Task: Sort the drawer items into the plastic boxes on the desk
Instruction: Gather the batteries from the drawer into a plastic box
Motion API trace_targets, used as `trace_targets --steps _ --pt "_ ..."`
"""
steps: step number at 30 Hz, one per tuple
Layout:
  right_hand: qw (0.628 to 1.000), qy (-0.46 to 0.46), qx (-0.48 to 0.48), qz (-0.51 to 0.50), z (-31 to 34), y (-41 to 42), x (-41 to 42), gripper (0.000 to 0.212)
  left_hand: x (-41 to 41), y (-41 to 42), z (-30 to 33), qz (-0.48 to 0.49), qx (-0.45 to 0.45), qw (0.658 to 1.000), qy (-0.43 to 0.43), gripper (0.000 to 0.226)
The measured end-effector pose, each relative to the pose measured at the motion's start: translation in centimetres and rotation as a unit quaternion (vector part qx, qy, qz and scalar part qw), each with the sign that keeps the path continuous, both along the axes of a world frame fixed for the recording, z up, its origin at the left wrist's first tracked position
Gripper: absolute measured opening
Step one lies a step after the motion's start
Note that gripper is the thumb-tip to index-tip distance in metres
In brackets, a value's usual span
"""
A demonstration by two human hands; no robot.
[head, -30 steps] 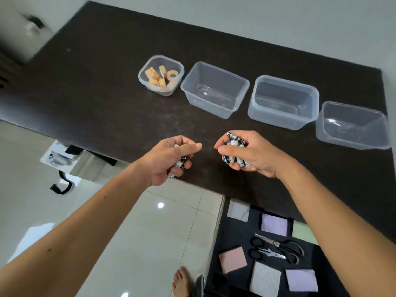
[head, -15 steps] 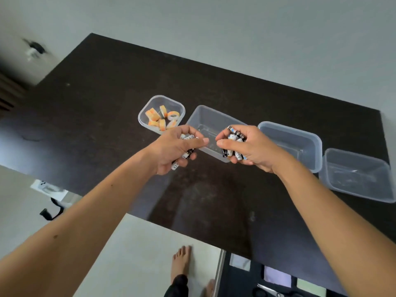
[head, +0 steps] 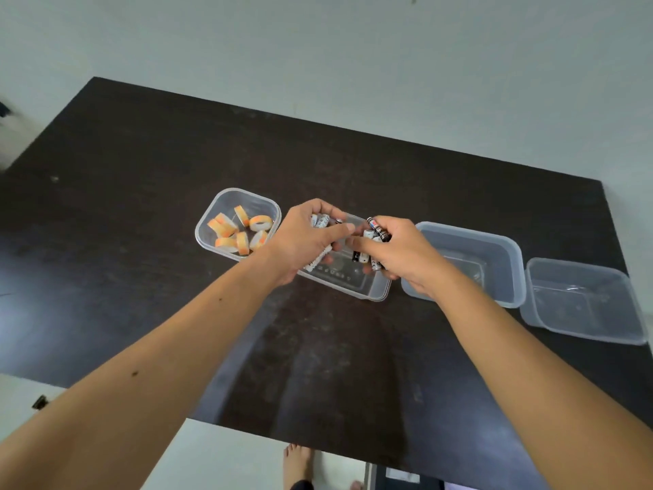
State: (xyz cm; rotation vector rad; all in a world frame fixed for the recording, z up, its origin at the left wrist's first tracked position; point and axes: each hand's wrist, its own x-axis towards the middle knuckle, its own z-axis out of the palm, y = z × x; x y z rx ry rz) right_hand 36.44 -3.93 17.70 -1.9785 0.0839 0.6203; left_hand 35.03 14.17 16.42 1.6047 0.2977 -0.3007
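Curling tight round batteries (head: 375, 230) — left hand (head: 304, 238) and right hand (head: 399, 252), each grip full — above the second box (head: 367, 288).

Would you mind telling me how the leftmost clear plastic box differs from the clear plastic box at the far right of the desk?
The leftmost clear plastic box holds orange-and-white tape rolls; the far-right clear plastic box shows nothing inside. The leftmost box looks smaller and more rounded at its corners; the far-right one looks wider and more rectangular. Both are transparent, lidless and stand upright on the dark desk.
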Motion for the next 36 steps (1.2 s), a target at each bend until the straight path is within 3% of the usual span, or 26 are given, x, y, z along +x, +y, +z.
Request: trace_targets --steps 7,10,17,25,36 --pt "0.999 -0.026 -0.025 0.023 -0.5 0.1 0.2 0.037 -0.7 1.3 -1.5 0.007 0.048 0.999 -0.021 0.021" --pt "0.999 -0.014 0.026 0.012 -0.6 0.5 0.0 0.043 -0.9 1.5 -1.3 -0.003 0.037 0.999 -0.023 0.021" --pt "0.993 0.017 0.111 -0.019 -0.6 1.4 -0.3 0.034 -1.5 2.1 -1.1 0.001 0.027 0.999 -0.035 0.017" --pt "0.994 0.02 0.105 -0.018 -0.8 1.2 -1.2 0.033 -2.4 2.1 -1.1 0.014 0.012 0.999 -0.039 0.02" --pt "0.985 -0.059 0.155 -0.042 0.8 -5.6 -5.6 0.025 -6.4 -1.2 0.9 0.06 -0.09 0.988 -0.108 0.02"
